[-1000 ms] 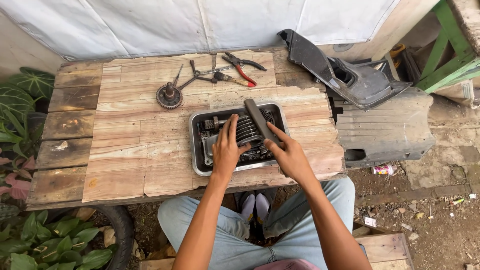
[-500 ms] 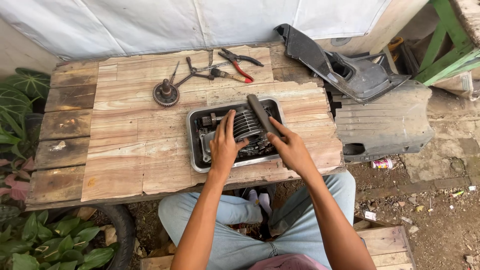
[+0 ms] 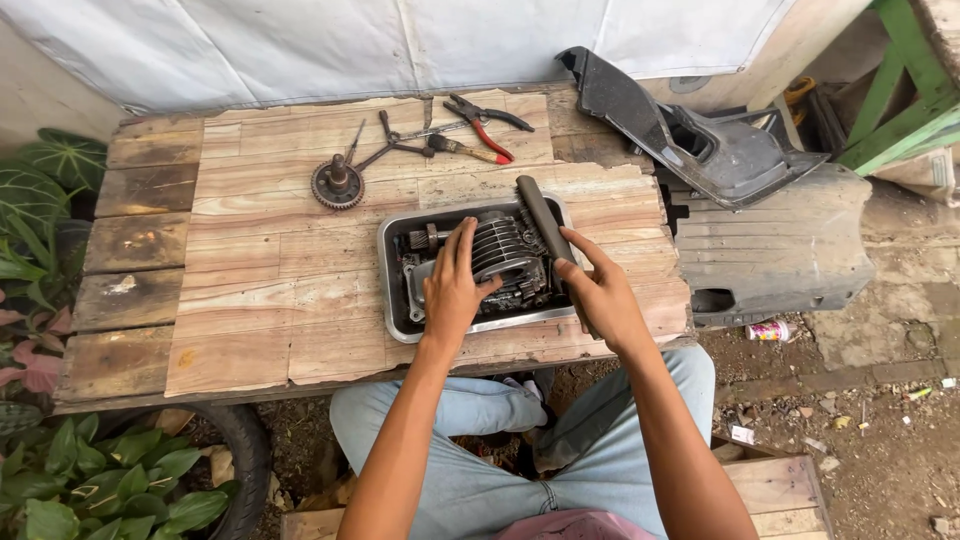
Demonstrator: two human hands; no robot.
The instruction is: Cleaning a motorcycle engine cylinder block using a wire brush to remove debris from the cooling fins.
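Your wooden desk [image 3: 250, 300] carries a metal tray [image 3: 392, 290] at its near edge, keeping the greasy finned engine part [image 3: 500, 250] contained. Your left hand [image 3: 455, 290] lies flat on that part, fingers spread, steadying it. Your right hand [image 3: 600, 295] wraps the dark handle [image 3: 540, 215] leaning over the tray's rim. On the ground to the right lies a small pink-and-white wrapper [image 3: 770, 330].

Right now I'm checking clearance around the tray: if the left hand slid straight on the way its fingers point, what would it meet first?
The left hand points up-table across the finned engine part; beyond it, likely the metal tray's far rim, though depth is unclear.
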